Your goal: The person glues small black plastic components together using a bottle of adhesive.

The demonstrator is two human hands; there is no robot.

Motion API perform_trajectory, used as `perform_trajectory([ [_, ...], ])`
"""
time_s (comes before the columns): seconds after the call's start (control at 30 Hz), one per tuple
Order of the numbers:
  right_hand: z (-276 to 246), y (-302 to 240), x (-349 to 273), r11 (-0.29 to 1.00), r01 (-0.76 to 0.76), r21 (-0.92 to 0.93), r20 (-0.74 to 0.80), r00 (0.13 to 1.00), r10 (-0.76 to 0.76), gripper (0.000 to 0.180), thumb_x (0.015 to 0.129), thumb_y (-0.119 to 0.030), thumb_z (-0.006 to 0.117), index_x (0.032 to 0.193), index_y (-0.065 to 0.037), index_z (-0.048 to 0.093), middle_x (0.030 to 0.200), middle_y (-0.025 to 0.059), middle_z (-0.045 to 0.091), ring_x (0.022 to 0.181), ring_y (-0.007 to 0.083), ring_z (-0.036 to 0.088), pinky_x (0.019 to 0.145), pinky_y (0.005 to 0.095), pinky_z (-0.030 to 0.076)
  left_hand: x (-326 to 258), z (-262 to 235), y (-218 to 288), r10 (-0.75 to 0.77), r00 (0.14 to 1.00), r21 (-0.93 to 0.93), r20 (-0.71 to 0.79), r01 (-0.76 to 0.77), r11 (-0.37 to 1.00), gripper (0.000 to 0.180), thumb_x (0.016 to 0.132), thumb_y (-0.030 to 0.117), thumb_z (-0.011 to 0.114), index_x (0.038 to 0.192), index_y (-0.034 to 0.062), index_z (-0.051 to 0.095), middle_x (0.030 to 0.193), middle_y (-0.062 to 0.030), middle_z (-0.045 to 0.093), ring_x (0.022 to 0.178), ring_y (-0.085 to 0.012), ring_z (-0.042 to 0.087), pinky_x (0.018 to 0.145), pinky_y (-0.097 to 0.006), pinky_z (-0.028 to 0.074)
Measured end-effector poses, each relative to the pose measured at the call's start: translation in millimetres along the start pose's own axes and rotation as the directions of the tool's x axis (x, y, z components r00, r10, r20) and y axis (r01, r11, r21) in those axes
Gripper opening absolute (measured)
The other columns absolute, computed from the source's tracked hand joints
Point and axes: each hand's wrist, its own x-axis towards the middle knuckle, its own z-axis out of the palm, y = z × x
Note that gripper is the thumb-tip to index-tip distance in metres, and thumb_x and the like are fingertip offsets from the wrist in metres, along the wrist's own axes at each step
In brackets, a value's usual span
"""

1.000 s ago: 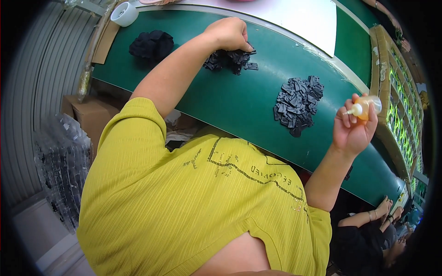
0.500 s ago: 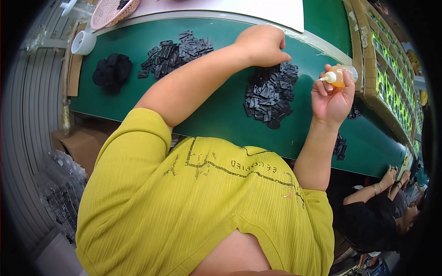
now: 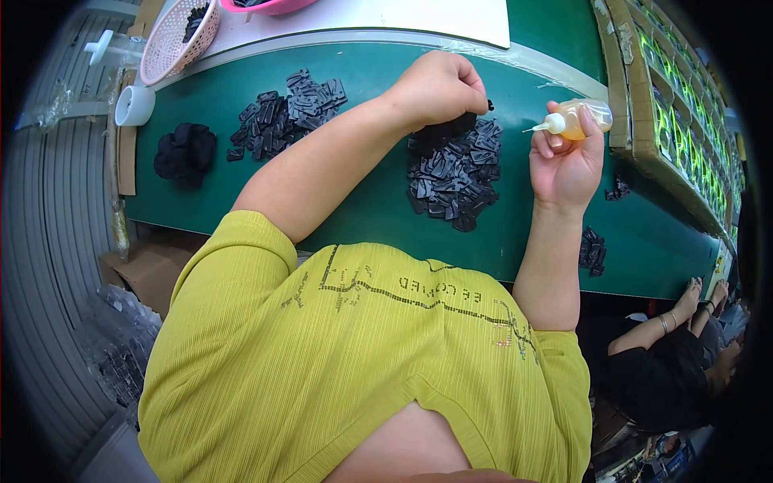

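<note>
A: What does the right hand (image 3: 564, 165) hold?

B: A small squeeze bottle (image 3: 581, 118) of yellowish liquid, white nozzle pointing left. The fingers (image 3: 590, 129) wrap closed around its body, held just above the green table (image 3: 362, 217).

A: And the left hand (image 3: 439, 87)?

B: Curled into a loose fist at the far edge of the nearer pile of black parts (image 3: 452, 173). Its fingers are folded under, so I cannot tell whether they pinch a piece; a small black bit shows at the knuckles.

A: What else lies on the table?

B: A second heap of flat black pieces (image 3: 286, 113) farther left, and a dark cloth bundle (image 3: 185, 153) beyond that. Small black clusters (image 3: 593, 248) sit to the right, partly hidden behind the right forearm.

A: At the far edge?

B: A pink mesh basket (image 3: 179, 42), cut off by the frame, and a white cup-like thing (image 3: 134, 105) at the left. The person's yellow shirt (image 3: 362, 362) blocks the table's near edge.

A: Anyone else?

B: At the lower right, another person's arm (image 3: 656, 326), dim and hard to make out.
</note>
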Motion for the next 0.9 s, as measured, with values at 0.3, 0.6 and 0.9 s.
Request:
perform_trajectory([
  [0.3,14.5,17.3,-4.3,0.87,0.367,-0.33,0.107,0.93,-0.352,0.031,0.088,-0.014,0.062,0.108,-0.006,0.041,0.091,0.0129,0.058,0.057,0.0137,0.055,0.046,0.0252,0.046,-11.7,-5.0,-11.6,0.002,0.996,-0.431,0.092,0.038,0.902,0.02,0.078,0.006,0.072,0.096,-0.0002,0.066,0.076,-0.0036,0.064,0.063,-0.0084,0.06,0.052,-0.021,0.044],
  [0.6,15.2,36.6,0.3,0.619,0.591,-0.517,0.28,0.801,-0.53,0.049,0.086,-0.014,0.068,0.118,-0.004,0.032,0.092,0.0123,0.057,0.061,0.0123,0.058,0.049,0.0224,0.05,-9.5,-5.9,-9.8,-0.011,0.983,-0.452,0.184,0.094,0.887,0.025,0.078,0.004,0.07,0.101,-0.0043,0.065,0.079,-0.007,0.066,0.062,-0.0105,0.062,0.055,-0.022,0.051],
  [0.9,14.7,40.7,0.2,0.535,0.628,-0.565,0.333,0.767,-0.549,0.047,0.086,-0.012,0.068,0.117,-0.003,0.033,0.092,0.0116,0.058,0.061,0.0111,0.058,0.051,0.0202,0.05,-7.8,-5.2,-12.0,0.007,0.984,-0.427,0.18,0.072,0.901,0.023,0.076,0.004,0.07,0.096,-0.0053,0.065,0.079,-0.0082,0.066,0.06,-0.011,0.062,0.055,-0.022,0.051],
])
